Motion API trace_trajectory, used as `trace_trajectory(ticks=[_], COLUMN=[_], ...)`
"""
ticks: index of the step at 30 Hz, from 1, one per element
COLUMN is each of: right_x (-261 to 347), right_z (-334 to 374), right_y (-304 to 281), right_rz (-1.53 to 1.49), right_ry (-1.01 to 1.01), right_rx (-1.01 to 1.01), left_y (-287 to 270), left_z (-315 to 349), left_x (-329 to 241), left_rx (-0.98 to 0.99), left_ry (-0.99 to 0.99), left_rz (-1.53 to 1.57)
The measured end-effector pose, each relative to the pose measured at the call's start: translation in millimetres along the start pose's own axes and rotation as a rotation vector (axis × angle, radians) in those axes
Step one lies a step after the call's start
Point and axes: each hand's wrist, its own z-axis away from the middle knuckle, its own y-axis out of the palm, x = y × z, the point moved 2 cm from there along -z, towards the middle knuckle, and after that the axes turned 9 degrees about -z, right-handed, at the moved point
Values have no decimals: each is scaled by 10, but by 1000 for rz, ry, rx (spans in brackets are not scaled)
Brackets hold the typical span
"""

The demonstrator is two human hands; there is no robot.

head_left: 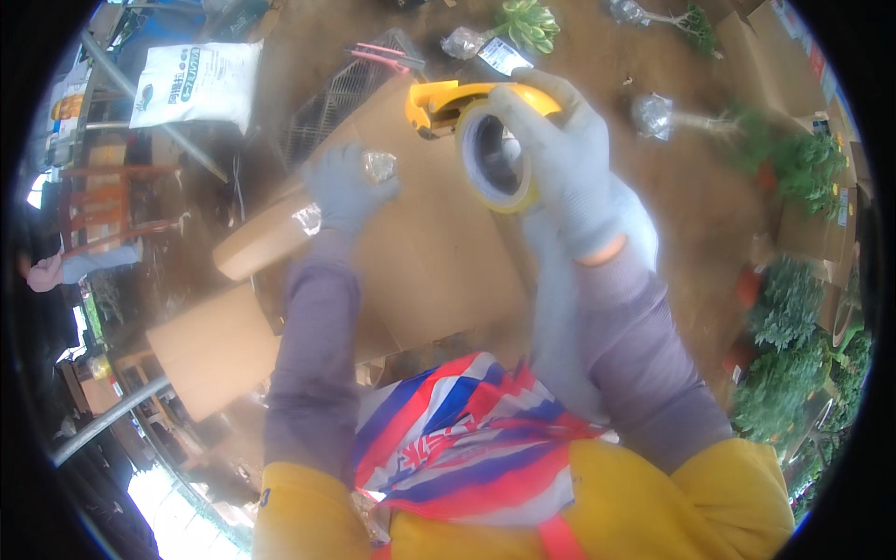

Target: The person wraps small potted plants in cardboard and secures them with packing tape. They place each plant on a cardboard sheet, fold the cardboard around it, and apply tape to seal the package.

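My right hand (571, 154), in a grey glove, grips a yellow tape dispenser (448, 101) and holds it up above a brown cardboard box (439, 252). A wide tape roll (467, 163) sits on the dispenser, its round core facing me. My left hand (347, 191), also gloved, lies flat on the box's left edge with its fingers stretched out. Shiny tape shows on both sides of it: one patch (380, 166) by the fingers and another (307, 219) near the wrist. The side flap (266, 233) runs down to the left.
A white printed sack (196, 86) lies at the upper left, near metal poles. A wire rack (341, 98) with a pink-handled tool (381, 56) stands beyond the box. Wrapped-root plants (653, 117) lie on the brown floor. Leafy plants (789, 308) and cartons line the right side.
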Motion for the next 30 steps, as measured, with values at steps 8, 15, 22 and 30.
trace_trajectory(ticks=[8, 15, 22, 30], right_x=[15, -92, -231, -279], right_z=[-22, 23, 45, 57], right_y=[52, 57, 147, 162], right_rz=[61, 12, 212, 272], right_ry=[-77, -39, -124, -138], right_rx=[42, 75, 90, 102], left_y=[-103, -286, -291, -331], left_z=[100, 424, 539, 531], left_x=[-2, 93, 33, 164], left_rx=[150, 310, 316, 645], left_ry=[111, 252, 231, 374], left_rz=[193, 130, 120, 242])
